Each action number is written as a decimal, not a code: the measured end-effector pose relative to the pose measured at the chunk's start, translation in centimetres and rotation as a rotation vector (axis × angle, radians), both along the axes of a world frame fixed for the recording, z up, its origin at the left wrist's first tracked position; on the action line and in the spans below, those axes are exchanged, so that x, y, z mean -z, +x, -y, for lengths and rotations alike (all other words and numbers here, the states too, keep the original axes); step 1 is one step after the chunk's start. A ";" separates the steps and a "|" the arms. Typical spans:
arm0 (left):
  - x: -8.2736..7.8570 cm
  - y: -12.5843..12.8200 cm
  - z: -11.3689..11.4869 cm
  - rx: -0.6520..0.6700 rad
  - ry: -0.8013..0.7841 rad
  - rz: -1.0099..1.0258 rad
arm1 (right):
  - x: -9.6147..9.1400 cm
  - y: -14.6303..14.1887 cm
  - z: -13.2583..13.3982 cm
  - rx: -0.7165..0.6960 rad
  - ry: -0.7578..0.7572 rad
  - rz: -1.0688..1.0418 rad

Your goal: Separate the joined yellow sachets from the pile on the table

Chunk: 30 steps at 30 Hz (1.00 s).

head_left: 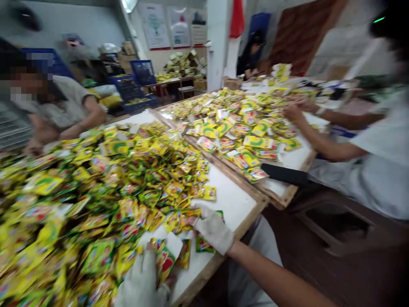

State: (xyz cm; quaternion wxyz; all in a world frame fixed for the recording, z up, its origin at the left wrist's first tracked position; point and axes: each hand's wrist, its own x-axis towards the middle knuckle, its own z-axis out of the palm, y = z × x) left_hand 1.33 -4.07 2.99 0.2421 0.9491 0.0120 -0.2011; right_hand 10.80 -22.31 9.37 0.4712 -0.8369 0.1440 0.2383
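Gloved left hand (pixel 140 277) clasping 1 green-and-red packet (pixel 166 259) beside the heap (pixel 137 170); gloved right hand (pixel 212 228) beside the heap, grip indeterminable.

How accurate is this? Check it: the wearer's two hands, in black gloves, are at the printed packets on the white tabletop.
Wrong on colour: the head view shows the left hand and right hand in whitish gloves, not black. Both are indeed at the printed packets on the white tabletop.

Gloved left hand (pixel 140 277) is pointing fingers (pixel 147 260) forward, thumb (pixel 171 282) sitting to their right; gloved right hand (pixel 213 230) is holding fingers bent, forearm (pixel 271 270) lying behind them.
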 end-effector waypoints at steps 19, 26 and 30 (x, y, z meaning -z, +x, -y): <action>0.6 -0.2 -1.2 -0.094 -0.172 0.113 | -3.5 -0.6 -0.7 -0.177 0.127 -0.146; 1.1 -0.8 -0.4 -0.086 -0.196 0.528 | -3.0 -0.5 -1.6 -0.643 -0.461 0.086; 0.9 -0.6 0.6 -0.122 -0.130 0.568 | -2.9 -0.8 -2.9 -0.646 -0.545 0.120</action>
